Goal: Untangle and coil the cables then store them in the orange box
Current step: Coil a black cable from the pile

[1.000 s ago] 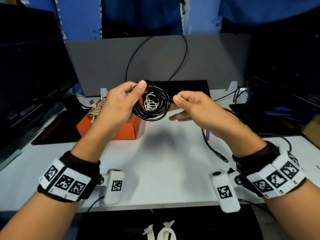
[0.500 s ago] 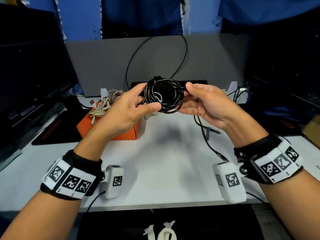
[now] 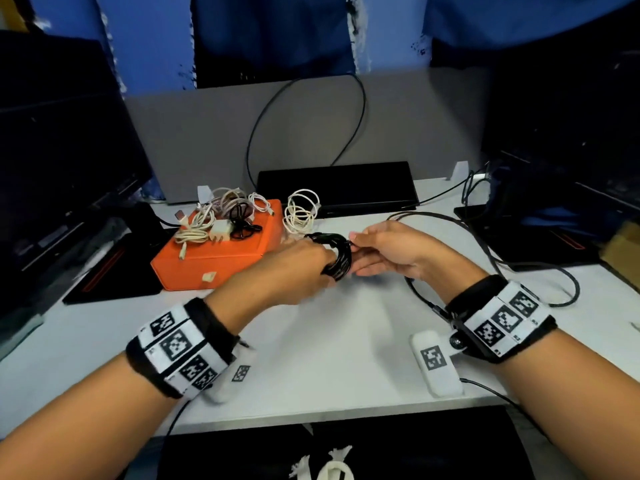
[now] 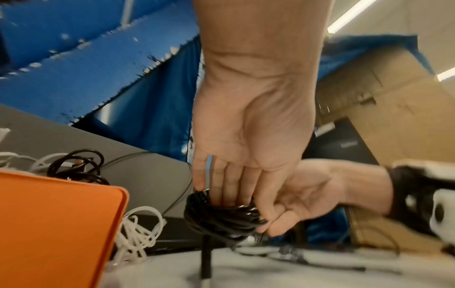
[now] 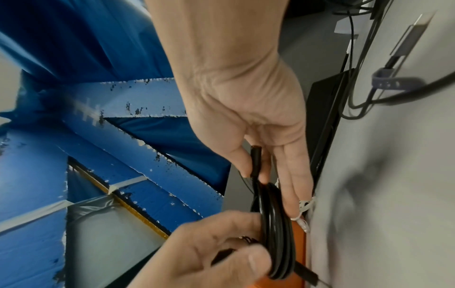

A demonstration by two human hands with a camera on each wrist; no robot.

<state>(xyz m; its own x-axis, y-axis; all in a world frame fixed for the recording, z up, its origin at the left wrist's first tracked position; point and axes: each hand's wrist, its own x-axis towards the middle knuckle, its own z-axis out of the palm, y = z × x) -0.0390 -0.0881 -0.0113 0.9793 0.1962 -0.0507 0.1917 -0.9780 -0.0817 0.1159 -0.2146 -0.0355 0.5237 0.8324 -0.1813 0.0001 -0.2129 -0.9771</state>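
black cable coil [image 3: 337,258] | tight glossy loops | left hand [image 3: 298,268] grips

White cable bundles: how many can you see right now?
3 that I can separate: two on top of the orange box, a cream bundle and a paler one, plus a white coil on the table beside it. More may be tangled in.

Glossy cable, matt box, cloth bands.
The black coil [image 3: 335,258] looked like smooth, shiny plastic-sheathed cable, catching light along its strands. The orange box [image 3: 221,261] had a smooth matt skin with rounded edges. White cables [image 3: 299,211] beside it looked like soft, dull plastic. The desk [image 3: 329,344] was a pale, smooth, matt surface. Wristbands [image 3: 183,344] seemed to be black cloth carrying flat white printed panels. The far divider [image 3: 194,133] looked like grey felt-like cloth.
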